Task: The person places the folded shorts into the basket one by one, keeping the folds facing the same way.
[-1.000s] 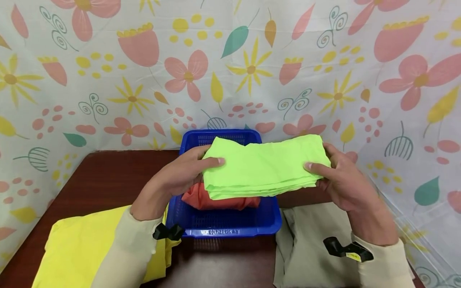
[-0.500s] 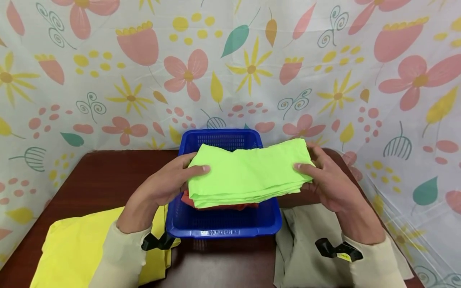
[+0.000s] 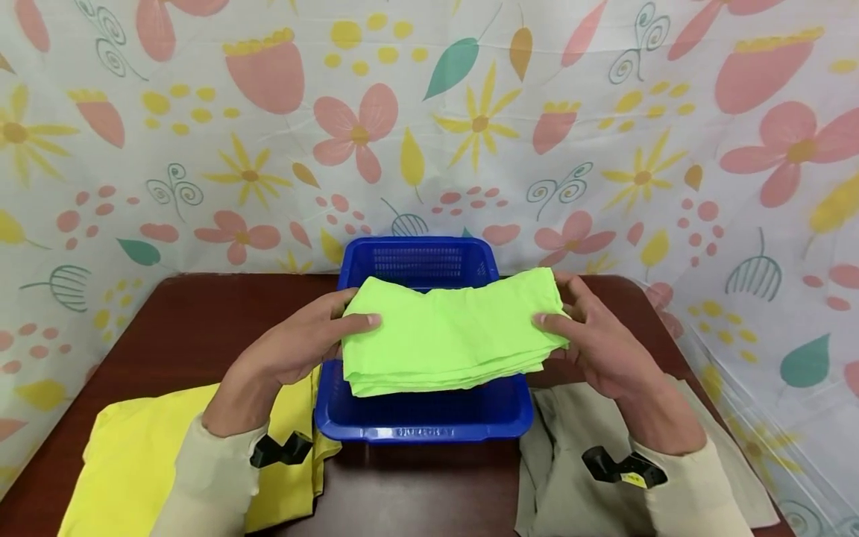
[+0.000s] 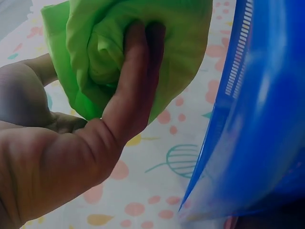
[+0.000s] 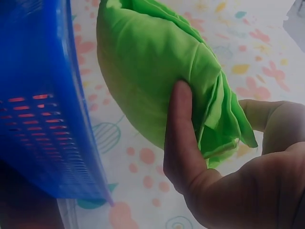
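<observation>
A folded lime-green cloth (image 3: 450, 332) is held level over the blue plastic basket (image 3: 426, 432) in the head view. My left hand (image 3: 295, 343) grips its left end, thumb on top and fingers beneath. At the other end my right hand (image 3: 600, 343) holds it the same way. From below, the left wrist view shows fingers pressed against the rolled underside of the green cloth (image 4: 186, 52). In the right wrist view, fingers support the green cloth (image 5: 143, 62) beside the basket's wall (image 5: 38, 57). The red cloth in the basket is hidden from above; red shows through the basket's holes.
A yellow folded garment (image 3: 141, 447) lies at the left of the dark wooden table (image 3: 221, 313). At the right lies a grey-beige folded garment (image 3: 577, 462). A flower-printed curtain (image 3: 268, 149) stands behind the table.
Both hands have carried the green cloth left and slightly down, more directly over the basket. The red cloth, visible in the basket earlier, is now covered from the head view.
</observation>
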